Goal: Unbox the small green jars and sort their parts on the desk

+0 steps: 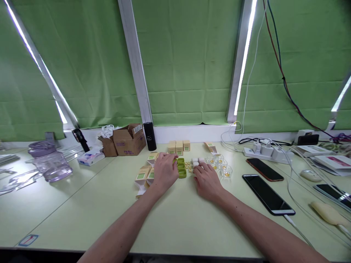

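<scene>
Three small olive-green rounded plastic trays (181, 169) lie in a row. The left hand (164, 171) clasps their end; the right hand (207, 179) touches small white cubes (195, 164), its grip unclear.

Bare left forearm (123, 223) and right forearm (260, 226), unsleeved, ended in the bare left grip (164, 171) and right grip (207, 181).

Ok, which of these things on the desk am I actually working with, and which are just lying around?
In use: left hand at green trays; right hand at white blocks; clear cups; tan boxes.
Lying about: phone, power strip, cardboard box, purple jar, black cylinder.
</scene>
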A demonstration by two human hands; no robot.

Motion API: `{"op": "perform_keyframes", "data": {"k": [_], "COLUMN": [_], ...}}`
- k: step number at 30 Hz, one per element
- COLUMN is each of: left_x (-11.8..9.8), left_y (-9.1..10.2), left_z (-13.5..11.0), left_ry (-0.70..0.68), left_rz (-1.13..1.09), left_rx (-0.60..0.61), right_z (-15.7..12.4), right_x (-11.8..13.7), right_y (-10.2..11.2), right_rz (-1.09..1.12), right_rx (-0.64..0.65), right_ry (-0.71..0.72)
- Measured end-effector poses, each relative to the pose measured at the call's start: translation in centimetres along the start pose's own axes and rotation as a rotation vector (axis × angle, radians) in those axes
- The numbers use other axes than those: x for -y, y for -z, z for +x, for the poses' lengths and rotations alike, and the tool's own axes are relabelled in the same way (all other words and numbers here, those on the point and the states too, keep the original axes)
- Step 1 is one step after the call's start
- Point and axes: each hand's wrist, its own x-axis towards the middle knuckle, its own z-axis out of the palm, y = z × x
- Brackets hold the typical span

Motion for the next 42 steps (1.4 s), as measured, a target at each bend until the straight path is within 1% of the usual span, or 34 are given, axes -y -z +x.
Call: {"op": "perform_keyframes", "data": {"k": [3,7,10,13,17,20,22,28,31,35,39,42], "left_x": [-0.2,-0.1,0.5,1.5,3.0,3.8,4.0,4.0,4.0,4.1,4.5,4.8], "left_y": [0.6,1.0,0.9,0.1,-1.9,-3.7,-4.9,-8.8,-10.8,-13.0,-14.5,-15.2], "left_z": [0.4,1.1,1.9,3.3,6.0,8.3,9.7,13.2,14.2,15.0,15.5,16.0], "left_ry": [-0.011,-0.018,-0.022,-0.029,-0.034,-0.039,-0.052,-0.063,-0.042,0.009,0.043,0.052], "left_rz": [-0.023,-0.03,-0.029,-0.023,0.039,0.132,0.22,0.29,0.323,0.363,0.395,0.403], "left_rx": [-0.04,-0.057,-0.016,0.031,0.077,0.151,0.248,0.39,0.446,0.523,0.578,0.604], "right_z": [-0.4,-1.0,-1.0,-0.9,-0.8,-0.9,-0.9,-0.8,-0.7,-0.6,-0.5,-0.4], "right_x": [1.1,2.3,2.4,2.3,2.2,2.2,2.3,2.3,2.3,2.3,2.4,2.5], "right_y": [0.7,0.6,0.4,0.4,0.5,0.5,0.5,0.5,0.6,0.6,0.7,0.8], "right_rz": [0.041,0.081,0.1,0.108,0.104,0.096,0.092,0.091,0.096,0.107,0.107,0.104], "right_rx": [0.088,0.195,0.219,0.224,0.224,0.23,0.235,0.231,0.232,0.243,0.262,0.269], "right_ry": [0.006,0.005,0.01,0.006,0.01,0.012,0.014,0.02,0.019,0.019,0.017,0.02]}}
